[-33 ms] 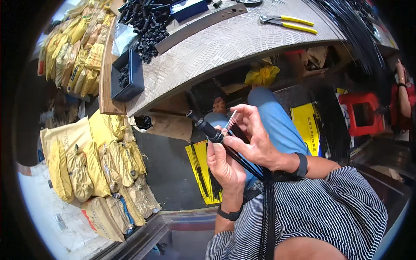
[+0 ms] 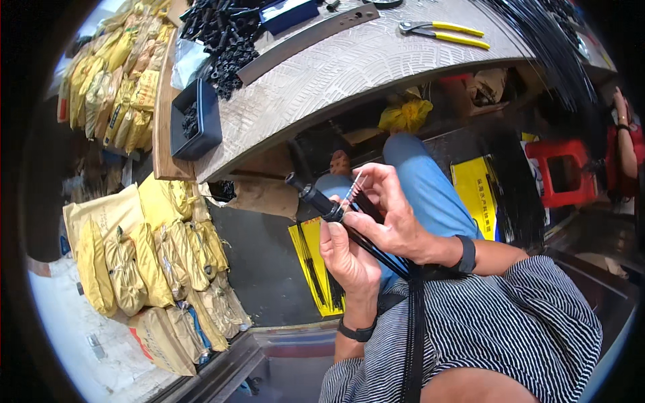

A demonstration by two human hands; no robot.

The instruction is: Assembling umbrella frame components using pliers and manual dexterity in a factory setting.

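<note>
Above my lap, my left hand is closed around a black stepped cylindrical fitting, which tilts up to the left. A bundle of thin black rods runs from the fitting's lower end down across my lap. My right hand sits just right of the fitting, thumb by its collar and fingers curled. Between its fingertips are thin pale strands and a few black rod ends. Its thumb and the rods partly hide where the pieces meet.
Yellow-handled pliers, a metal bar, black small parts and a dark bin lie on the bench. Wrapped yellow bundles are stacked left. A red stool and another person's arm are at right.
</note>
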